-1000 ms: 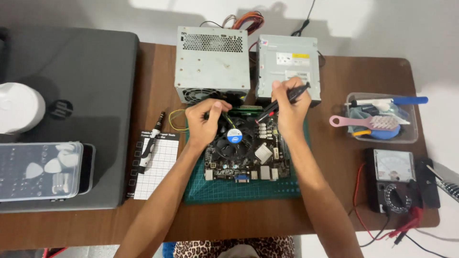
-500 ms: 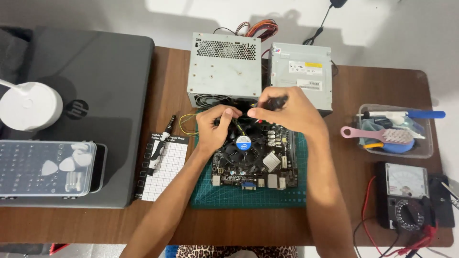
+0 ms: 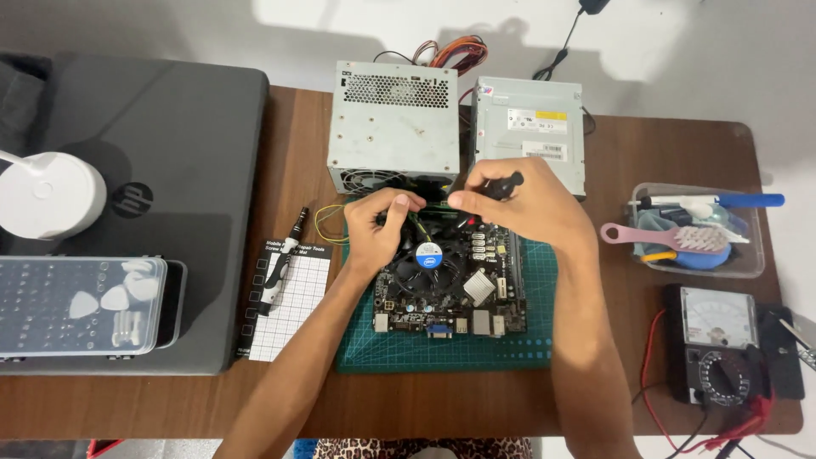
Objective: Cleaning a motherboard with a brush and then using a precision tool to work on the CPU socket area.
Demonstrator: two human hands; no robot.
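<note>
A black computer motherboard [image 3: 455,293] with a round fan lies on a green cutting mat [image 3: 527,344] in the middle of the brown table. My left hand [image 3: 378,225] rests on the board's far left edge, fingers curled and pinching near a connector. My right hand [image 3: 514,200] hovers over the board's far edge, closed around a black-handled screwdriver [image 3: 501,184] whose tip points left toward my left fingers. The spot where the tip meets the board is hidden by my fingers.
A grey power supply [image 3: 393,119] and an optical drive [image 3: 531,127] stand behind the board. A closed laptop [image 3: 136,187], white lamp [image 3: 47,194] and bit case [image 3: 81,304] are at left, a grid mat [image 3: 285,302] beside them. A clear tray [image 3: 693,229] and multimeter [image 3: 718,344] are at right.
My right hand has turned the screwdriver from pointing up-right to lying across toward the left, and both hands have drawn closer together over the board's far edge. The camera view has shifted downward.
</note>
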